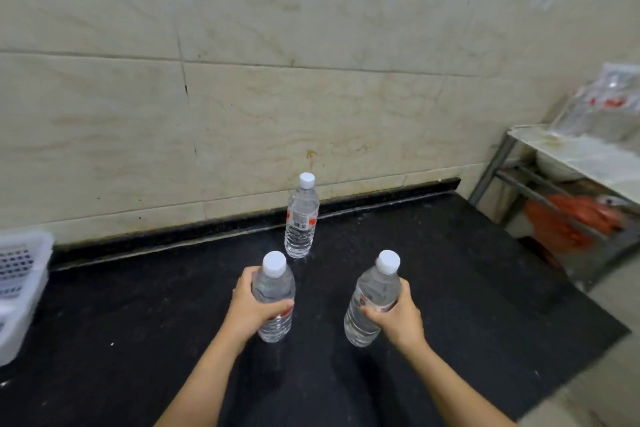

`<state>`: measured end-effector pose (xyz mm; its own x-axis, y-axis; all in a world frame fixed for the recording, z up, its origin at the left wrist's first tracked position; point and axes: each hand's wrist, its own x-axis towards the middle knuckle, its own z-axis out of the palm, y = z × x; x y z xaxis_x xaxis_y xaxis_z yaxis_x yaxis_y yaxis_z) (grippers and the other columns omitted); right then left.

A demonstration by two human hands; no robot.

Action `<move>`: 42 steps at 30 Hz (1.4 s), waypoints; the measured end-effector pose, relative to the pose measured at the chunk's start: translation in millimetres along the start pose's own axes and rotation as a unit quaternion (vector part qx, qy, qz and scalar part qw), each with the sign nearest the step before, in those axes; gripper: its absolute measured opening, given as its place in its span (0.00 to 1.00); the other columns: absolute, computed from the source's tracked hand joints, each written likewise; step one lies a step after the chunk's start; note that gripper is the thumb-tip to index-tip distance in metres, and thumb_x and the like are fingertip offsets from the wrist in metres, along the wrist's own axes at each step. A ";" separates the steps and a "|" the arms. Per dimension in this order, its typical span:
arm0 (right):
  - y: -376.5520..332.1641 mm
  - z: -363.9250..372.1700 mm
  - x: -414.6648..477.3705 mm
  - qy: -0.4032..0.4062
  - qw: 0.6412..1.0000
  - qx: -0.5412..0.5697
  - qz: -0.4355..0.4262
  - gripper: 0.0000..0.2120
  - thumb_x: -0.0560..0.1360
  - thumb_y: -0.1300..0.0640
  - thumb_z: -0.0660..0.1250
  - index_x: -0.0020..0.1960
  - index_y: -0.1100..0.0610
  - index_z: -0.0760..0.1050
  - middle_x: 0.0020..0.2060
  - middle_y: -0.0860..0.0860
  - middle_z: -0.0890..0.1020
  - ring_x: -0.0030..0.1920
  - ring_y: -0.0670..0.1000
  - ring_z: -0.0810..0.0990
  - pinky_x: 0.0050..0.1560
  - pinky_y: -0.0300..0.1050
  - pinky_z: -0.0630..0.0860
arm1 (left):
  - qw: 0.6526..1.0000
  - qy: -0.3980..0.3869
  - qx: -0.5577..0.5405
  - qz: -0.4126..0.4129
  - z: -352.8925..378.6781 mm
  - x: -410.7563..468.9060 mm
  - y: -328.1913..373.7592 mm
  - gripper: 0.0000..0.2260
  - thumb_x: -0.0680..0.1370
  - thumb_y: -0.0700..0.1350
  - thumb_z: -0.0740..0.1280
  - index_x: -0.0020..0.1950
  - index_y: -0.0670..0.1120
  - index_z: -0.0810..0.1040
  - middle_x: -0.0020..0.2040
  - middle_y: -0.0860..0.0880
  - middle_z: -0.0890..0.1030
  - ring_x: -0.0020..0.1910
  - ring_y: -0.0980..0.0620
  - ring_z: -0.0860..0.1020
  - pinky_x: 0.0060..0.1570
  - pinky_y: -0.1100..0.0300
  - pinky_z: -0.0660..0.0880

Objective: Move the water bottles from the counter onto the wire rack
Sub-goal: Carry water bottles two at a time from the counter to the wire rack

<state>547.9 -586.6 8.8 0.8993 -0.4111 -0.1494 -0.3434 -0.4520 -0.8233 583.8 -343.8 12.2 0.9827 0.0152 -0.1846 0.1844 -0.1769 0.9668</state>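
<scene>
Over the counter (138,305), each hand's grip clenched around one water bottle: left (254,305), right (398,315).

1. The tabletop (450,288) fills the lower half of the frame, with the wall (277,80) behind it.
2. One bottle (300,218) stands upright at centre frame, near the wall.
3. Below it, the left hand (252,305) wraps a second bottle (273,291); to its right, the right hand (398,315) wraps a third bottle (372,295), tilted.
4. A basket (20,281) sits on the tabletop at the left edge of the frame.
5. The rack (554,184) stands at the right edge, beyond the tabletop's end, with a pack of bottles (602,104) on top.
</scene>
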 end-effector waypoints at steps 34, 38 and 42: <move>149.5 -420.9 -84.5 0.190 0.976 0.096 -0.048 0.27 0.62 0.62 0.76 0.56 0.52 0.68 0.51 0.48 0.78 0.50 0.45 0.78 0.47 0.39 0.74 | 0.969 -0.207 -0.042 0.126 390.8 -117.8 152.7 0.22 0.64 0.40 0.76 0.55 0.48 0.72 0.51 0.45 0.79 0.50 0.45 0.79 0.53 0.48 0.76; 187.2 -480.1 -103.4 0.231 0.964 0.128 -0.037 0.30 0.58 0.59 0.78 0.56 0.51 0.69 0.50 0.47 0.79 0.50 0.46 0.78 0.48 0.42 0.75 | 0.964 -0.227 -0.072 0.117 454.4 -144.4 153.9 0.21 0.66 0.38 0.74 0.56 0.46 0.71 0.49 0.46 0.79 0.48 0.48 0.79 0.45 0.56 0.75; 219.5 -528.4 -114.7 0.256 0.958 0.128 -0.018 0.25 0.62 0.63 0.76 0.52 0.47 0.69 0.49 0.44 0.79 0.50 0.45 0.78 0.49 0.44 0.75 | 0.960 -0.253 -0.077 0.087 513.7 -159.3 145.6 0.19 0.66 0.38 0.74 0.54 0.45 0.73 0.47 0.47 0.80 0.46 0.47 0.80 0.40 0.58 0.75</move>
<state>226.3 -1057.0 134.5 0.6360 -0.7629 0.1158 -0.1774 -0.2906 -0.9403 444.9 -877.5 91.5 0.8717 -0.4882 -0.0415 0.0561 0.0154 0.9983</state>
